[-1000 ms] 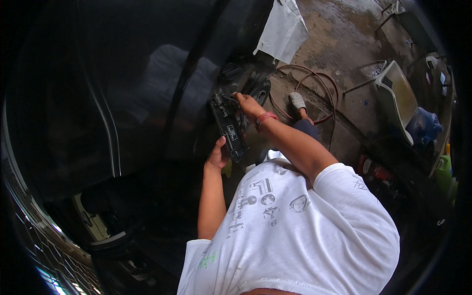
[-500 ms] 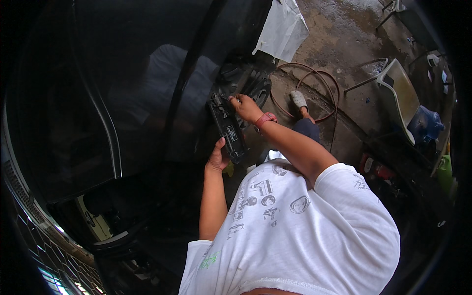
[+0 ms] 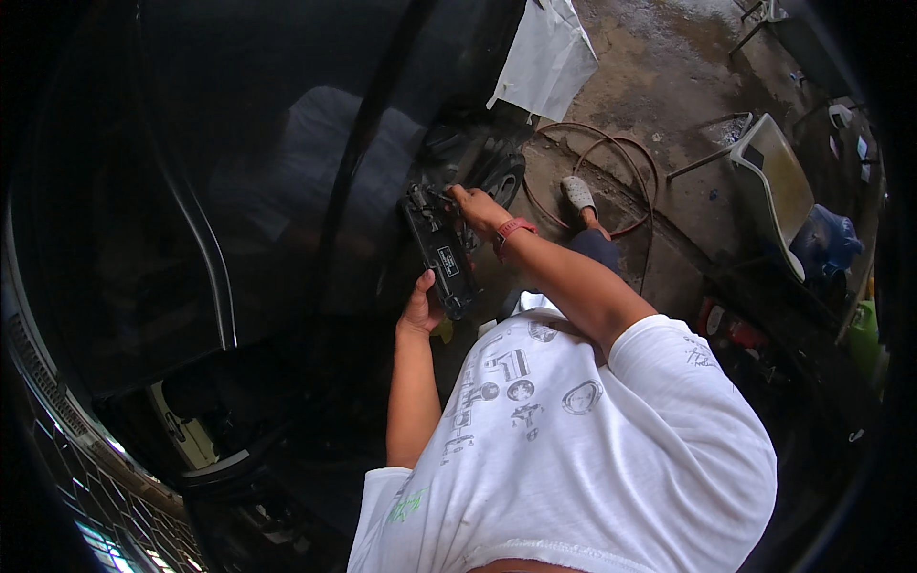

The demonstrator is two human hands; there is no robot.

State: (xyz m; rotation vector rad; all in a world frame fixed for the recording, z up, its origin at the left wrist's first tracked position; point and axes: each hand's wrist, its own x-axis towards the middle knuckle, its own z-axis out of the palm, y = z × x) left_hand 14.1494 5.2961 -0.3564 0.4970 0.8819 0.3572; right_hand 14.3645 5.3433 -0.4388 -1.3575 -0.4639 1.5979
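A long black part (image 3: pixel 444 286) with a white-edged label and metal fittings at its upper end stands slanted beside the dark vehicle body (image 3: pixel 267 201). At its lower end my left hand (image 3: pixel 420 306) grips the edge, thumb on the near side and the other fingers mostly hidden behind. My right hand (image 3: pixel 480 212) is closed at the upper end by the metal fittings, thumb and forefinger pressed together. Whatever lies between those fingers is too small and dark to make out. Just beyond, a black shape (image 3: pixel 501 177) with a rounded opening lies partly in shadow.
A reddish hose (image 3: pixel 657 177) lies looped on the wet floor (image 3: pixel 640 57), near my shoe (image 3: pixel 578 193). Off to the right are a pale chair (image 3: pixel 776 191), a blue plastic item (image 3: pixel 829 239) and a green container (image 3: pixel 865 336). A white sheet (image 3: pixel 549 62) hangs at the far edge.
My right wrist has turned a little and its fingers have shifted slightly at the fittings. The black part has tilted slightly; my left hand keeps its grip.
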